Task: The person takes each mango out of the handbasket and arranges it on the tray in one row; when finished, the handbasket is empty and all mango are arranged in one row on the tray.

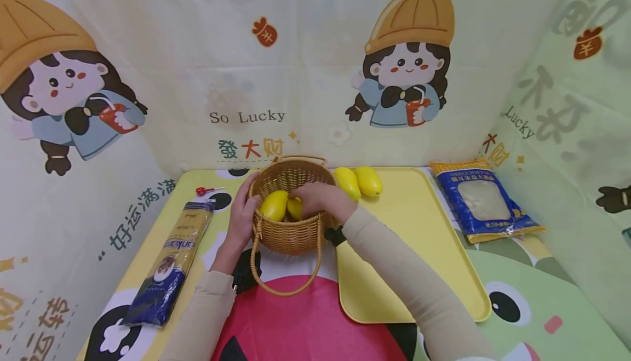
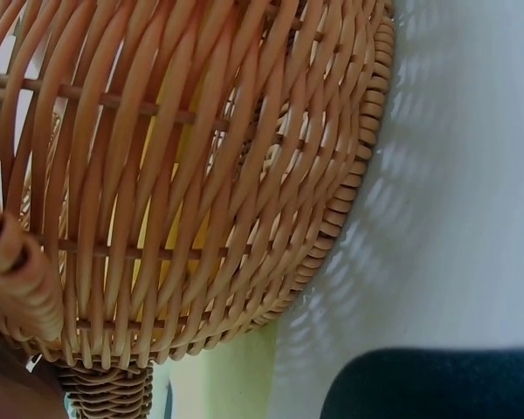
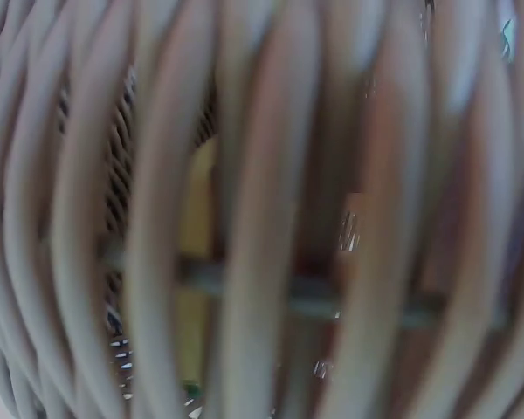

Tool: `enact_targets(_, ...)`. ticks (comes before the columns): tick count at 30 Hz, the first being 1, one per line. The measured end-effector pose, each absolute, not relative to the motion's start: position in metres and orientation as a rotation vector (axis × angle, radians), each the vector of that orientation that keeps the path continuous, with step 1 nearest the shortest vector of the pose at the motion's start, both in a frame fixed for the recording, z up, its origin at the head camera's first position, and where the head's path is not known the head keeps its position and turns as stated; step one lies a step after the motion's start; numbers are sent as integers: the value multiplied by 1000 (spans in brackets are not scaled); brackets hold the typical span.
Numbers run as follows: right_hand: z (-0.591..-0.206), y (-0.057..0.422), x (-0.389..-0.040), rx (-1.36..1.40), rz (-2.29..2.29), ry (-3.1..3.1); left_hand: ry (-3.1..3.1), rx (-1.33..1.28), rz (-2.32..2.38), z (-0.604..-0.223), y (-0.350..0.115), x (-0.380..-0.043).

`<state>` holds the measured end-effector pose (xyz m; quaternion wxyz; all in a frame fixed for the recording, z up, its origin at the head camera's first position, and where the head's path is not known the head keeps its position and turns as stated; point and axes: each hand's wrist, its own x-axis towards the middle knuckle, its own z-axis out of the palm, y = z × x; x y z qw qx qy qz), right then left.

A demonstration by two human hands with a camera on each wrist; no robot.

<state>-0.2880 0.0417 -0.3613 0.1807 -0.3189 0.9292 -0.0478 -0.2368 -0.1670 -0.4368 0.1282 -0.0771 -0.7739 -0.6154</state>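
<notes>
A round wicker basket [image 1: 294, 240] stands in the middle of the table, its near handle hanging down in front. My left hand [image 1: 242, 213] holds its left rim, thumb at the edge. From the right, my right hand [image 1: 315, 199] reaches inside, with its fingers on a yellow mango [image 1: 294, 208] that they partly cover. Another mango [image 1: 274, 206] lies left of it in the basket. In the left wrist view, yellow shows through the wicker wall [image 2: 271, 175]. Blurred strands of the basket [image 3: 271, 209] fill the right wrist view, with the hand partly visible behind them.
Two mangoes [image 1: 367, 181] lie at the back of a yellow tray [image 1: 389, 273] on the right. Beyond the tray is a blue pasta bag [image 1: 485, 202]. A long pasta packet [image 1: 172, 262] and a small red item [image 1: 203, 190] lie on the left.
</notes>
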Motion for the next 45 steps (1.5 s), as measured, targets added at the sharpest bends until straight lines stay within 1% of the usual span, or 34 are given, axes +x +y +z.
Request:
enact_targets(9, -360, 42, -291, -1023, -129, 2750, -2261, -229, -1810, -409, -160, -220)
enact_targets(19, -361, 46, -290, -1060, -298, 2793, -2278, -211, -1812, -407, -161, -214)
enact_targets(24, -357, 51, -289, -1088, -390, 2828, -2272, -215, -1802, -407, -160, -214)
enact_targets(31, -353, 63, -284, -1059, -497, 2922, -2279, -232, -1775, -406, -161, -217)
enact_targets(41, -348, 76, -280, -1112, -699, 2963, -2278, -240, -1765, -407, -162, -218)
enact_targets(45, -345, 81, -280, -1108, -709, 2993, -2279, -249, -1760, -406, -161, -218)
